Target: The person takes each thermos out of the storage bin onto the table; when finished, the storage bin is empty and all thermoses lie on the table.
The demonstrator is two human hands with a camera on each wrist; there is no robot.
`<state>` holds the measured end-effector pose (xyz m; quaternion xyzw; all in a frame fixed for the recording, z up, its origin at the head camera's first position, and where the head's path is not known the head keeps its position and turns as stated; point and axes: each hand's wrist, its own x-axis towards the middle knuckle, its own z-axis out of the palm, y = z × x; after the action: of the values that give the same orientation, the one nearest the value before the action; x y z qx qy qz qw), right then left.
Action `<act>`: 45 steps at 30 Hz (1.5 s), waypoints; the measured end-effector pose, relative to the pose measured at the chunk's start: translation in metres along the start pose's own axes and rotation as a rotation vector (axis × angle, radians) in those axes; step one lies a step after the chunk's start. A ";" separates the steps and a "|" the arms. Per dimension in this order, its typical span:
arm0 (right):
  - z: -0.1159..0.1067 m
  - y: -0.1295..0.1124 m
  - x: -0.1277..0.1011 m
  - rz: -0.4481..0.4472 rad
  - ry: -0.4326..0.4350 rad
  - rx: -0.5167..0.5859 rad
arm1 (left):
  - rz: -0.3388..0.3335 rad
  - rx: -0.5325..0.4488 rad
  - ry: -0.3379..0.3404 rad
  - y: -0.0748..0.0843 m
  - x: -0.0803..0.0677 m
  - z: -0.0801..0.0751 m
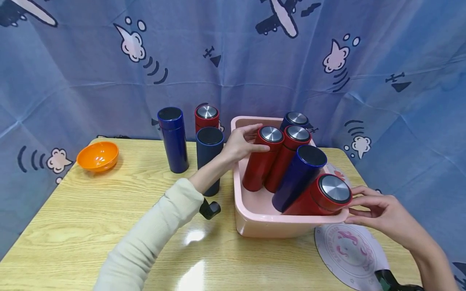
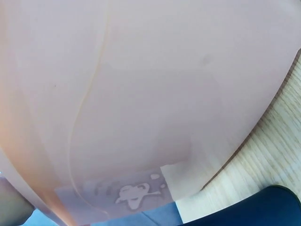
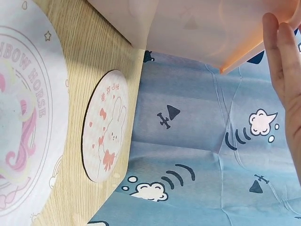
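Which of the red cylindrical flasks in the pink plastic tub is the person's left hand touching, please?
The red cylindrical flask farthest left in the pink plastic tub, steel-capped. The left hand wraps its upper part; the other two red ones sit farther right.

wooden table (image 1: 109, 226), blue cartoon curtain (image 1: 233, 60)
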<state>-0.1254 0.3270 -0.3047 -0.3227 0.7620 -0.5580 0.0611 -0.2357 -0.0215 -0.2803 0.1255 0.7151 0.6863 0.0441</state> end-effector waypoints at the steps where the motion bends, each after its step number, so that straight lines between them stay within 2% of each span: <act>1: 0.000 0.000 0.000 0.001 0.001 0.001 | -0.001 0.006 -0.001 0.000 0.000 0.000; 10: 0.000 -0.001 0.001 0.009 0.008 -0.037 | -0.027 -0.022 -0.011 0.001 0.001 0.000; 18: 0.000 -0.002 0.001 0.006 0.009 -0.006 | -0.017 0.020 -0.058 0.000 0.001 -0.004; 26: 0.000 -0.002 0.001 -0.004 0.006 0.006 | 0.006 0.014 -0.106 0.001 0.002 -0.003; 33: 0.000 -0.003 0.001 -0.001 0.010 -0.025 | 0.073 0.087 -0.069 -0.001 0.002 -0.003; 37: 0.000 -0.003 0.001 0.003 0.003 -0.039 | 0.072 0.109 -0.031 0.000 0.000 -0.004; 45: 0.000 -0.003 -0.001 0.030 0.014 -0.079 | 0.048 0.117 -0.041 0.007 -0.002 -0.003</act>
<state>-0.1230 0.3273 -0.3023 -0.3092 0.7886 -0.5289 0.0514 -0.2335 -0.0244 -0.2734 0.1587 0.7498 0.6414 0.0348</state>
